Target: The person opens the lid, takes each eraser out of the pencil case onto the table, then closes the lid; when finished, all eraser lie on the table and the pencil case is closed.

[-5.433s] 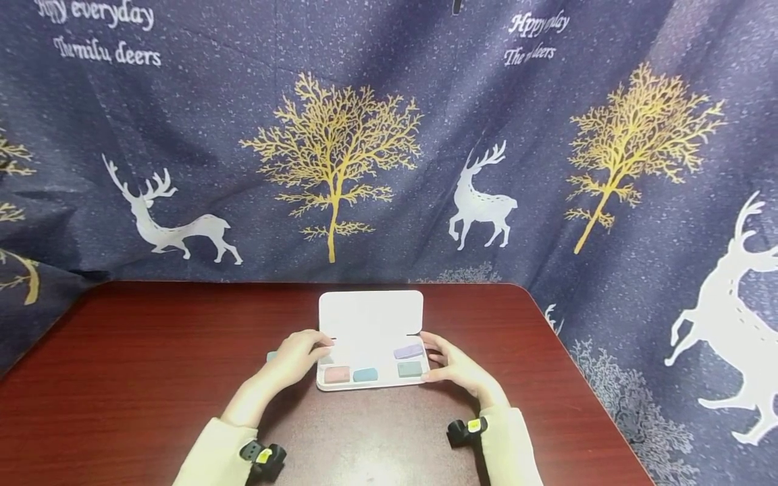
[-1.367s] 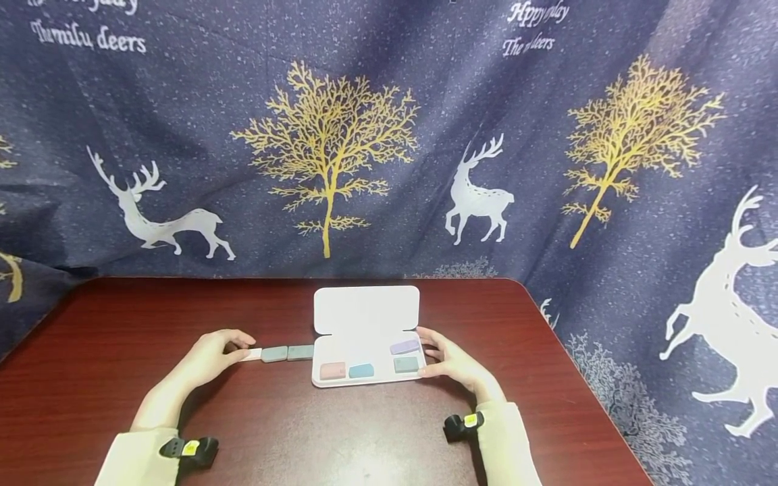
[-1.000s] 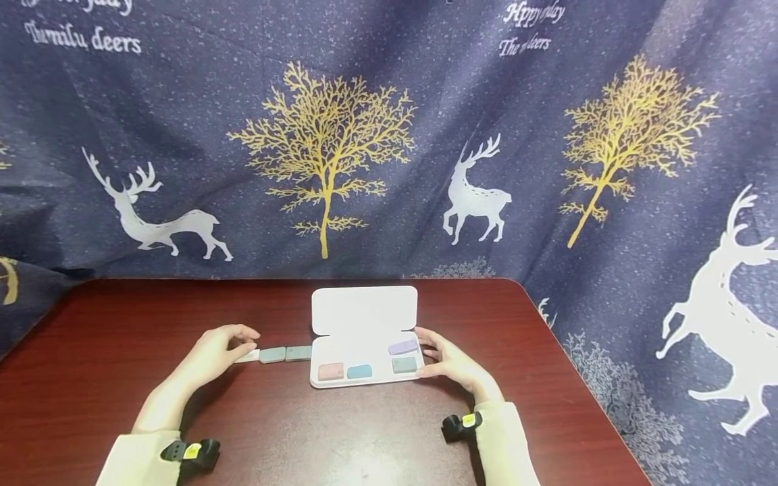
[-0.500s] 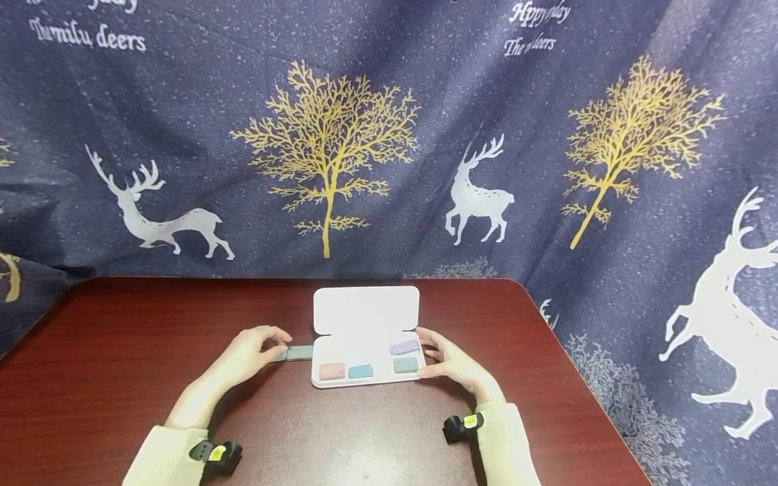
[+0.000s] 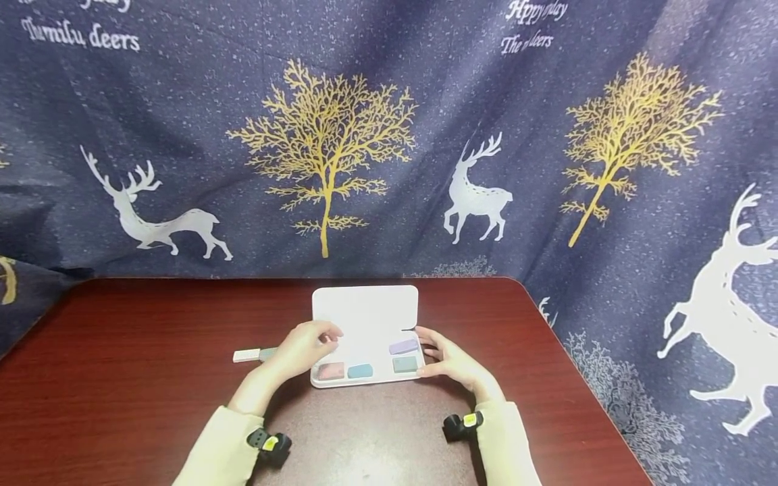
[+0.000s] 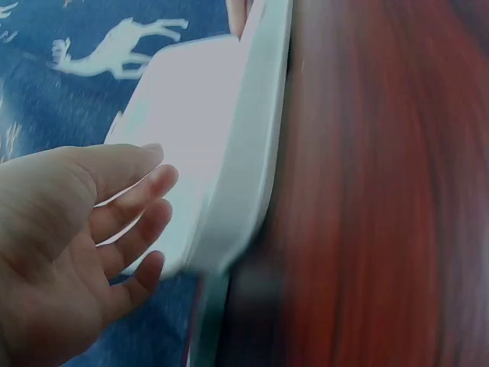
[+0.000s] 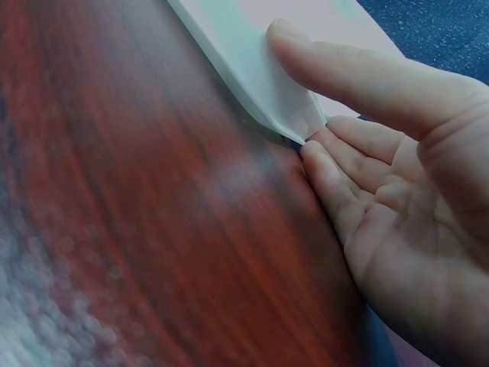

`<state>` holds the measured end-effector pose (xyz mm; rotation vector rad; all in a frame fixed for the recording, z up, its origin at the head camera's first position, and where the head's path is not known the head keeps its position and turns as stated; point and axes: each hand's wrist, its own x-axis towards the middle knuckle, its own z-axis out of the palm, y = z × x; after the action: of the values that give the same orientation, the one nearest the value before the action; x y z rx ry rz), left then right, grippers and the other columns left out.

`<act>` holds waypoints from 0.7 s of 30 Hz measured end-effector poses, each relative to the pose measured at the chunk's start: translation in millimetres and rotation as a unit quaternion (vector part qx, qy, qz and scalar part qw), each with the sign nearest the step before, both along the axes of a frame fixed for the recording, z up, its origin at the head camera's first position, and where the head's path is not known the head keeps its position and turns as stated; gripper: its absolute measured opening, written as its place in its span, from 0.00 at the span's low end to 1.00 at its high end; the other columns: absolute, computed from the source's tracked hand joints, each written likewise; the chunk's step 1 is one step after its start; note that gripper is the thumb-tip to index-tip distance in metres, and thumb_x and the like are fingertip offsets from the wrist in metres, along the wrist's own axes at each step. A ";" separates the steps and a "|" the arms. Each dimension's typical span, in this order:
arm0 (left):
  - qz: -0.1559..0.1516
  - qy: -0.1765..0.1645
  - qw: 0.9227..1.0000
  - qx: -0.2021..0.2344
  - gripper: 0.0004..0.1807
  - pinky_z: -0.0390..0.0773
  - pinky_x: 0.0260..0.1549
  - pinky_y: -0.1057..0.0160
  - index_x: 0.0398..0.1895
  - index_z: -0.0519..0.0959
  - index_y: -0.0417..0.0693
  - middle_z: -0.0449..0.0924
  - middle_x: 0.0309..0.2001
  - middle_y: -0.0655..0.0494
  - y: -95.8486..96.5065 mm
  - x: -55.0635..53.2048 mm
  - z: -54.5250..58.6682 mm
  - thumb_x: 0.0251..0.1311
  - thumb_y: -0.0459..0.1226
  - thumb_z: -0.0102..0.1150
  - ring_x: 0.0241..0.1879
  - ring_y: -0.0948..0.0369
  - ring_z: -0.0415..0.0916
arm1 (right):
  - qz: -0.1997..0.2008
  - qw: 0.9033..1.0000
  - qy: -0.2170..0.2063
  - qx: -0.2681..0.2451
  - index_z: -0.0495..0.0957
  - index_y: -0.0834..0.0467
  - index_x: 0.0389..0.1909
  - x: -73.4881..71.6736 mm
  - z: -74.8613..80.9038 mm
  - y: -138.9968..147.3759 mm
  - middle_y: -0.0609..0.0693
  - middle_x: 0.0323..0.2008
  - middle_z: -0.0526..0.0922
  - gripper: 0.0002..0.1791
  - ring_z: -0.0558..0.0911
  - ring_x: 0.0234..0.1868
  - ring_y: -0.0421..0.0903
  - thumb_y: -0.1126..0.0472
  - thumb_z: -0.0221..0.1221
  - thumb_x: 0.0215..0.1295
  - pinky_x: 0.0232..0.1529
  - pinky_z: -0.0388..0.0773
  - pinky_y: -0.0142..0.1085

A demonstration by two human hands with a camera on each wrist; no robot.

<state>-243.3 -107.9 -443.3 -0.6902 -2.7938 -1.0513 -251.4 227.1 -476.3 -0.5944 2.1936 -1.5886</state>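
Observation:
A white hinged case [image 5: 365,308] lies with its lid up at the middle of the table. Inside it are a pink block [image 5: 331,371], a blue block [image 5: 360,370], a purple block [image 5: 403,347] and a grey-green block [image 5: 405,364], all small and eraser-like. My left hand [image 5: 306,347] is over the case's left end, fingers loosely bent; in the left wrist view nothing shows between thumb and fingertips. At the right end, my right hand [image 5: 452,364] holds the case, its thumb [image 7: 336,69] on the near wall and its other fingers against the end.
Left of the case, a white block [image 5: 246,355] and a grey-green block [image 5: 267,354] lie end to end in a row, which continues behind my left hand. The dark red table [image 5: 152,324] reaches back to a patterned blue cloth [image 5: 389,169].
From the row's left end, where it was at the white block, my left hand has moved right to over the case. The white block now shows fully. My right hand keeps its hold.

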 end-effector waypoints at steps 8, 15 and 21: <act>-0.006 -0.019 1.000 0.018 0.10 0.79 0.39 0.59 0.44 0.83 0.45 0.83 0.37 0.55 48.4 -1.0 -1.7 0.60 0.32 0.60 0.38 0.60 0.79 | 0.001 1.000 -0.010 -0.010 0.50 0.69 0.73 -0.5 0.7 -0.9 0.69 0.72 0.56 0.48 0.60 0.70 0.68 0.68 0.68 0.55 0.69 0.59 0.57; -0.016 0.003 0.999 0.036 0.10 0.79 0.41 0.56 0.43 0.82 0.43 0.83 0.37 0.51 80.3 -2.0 -1.6 0.57 0.30 0.61 0.38 0.56 0.79 | 0.000 1.000 -0.006 -0.003 0.50 0.69 0.73 -0.2 0.2 0.3 0.68 0.73 0.55 0.48 0.60 0.70 0.68 0.67 0.68 0.55 0.69 0.59 0.58; -0.019 0.025 0.999 0.033 0.11 0.79 0.41 0.55 0.43 0.82 0.40 0.83 0.38 0.48 97.8 -0.8 -2.0 0.55 0.30 0.62 0.38 0.53 0.80 | -0.002 1.000 -0.005 0.000 0.50 0.70 0.73 0.8 0.8 -1.3 0.68 0.73 0.54 0.49 0.60 0.70 0.68 0.67 0.68 0.54 0.69 0.58 0.58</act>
<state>-244.1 -10.1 -445.3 -0.7534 -2.7012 -1.1115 -250.6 225.8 -475.5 -0.5817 2.1889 -1.5896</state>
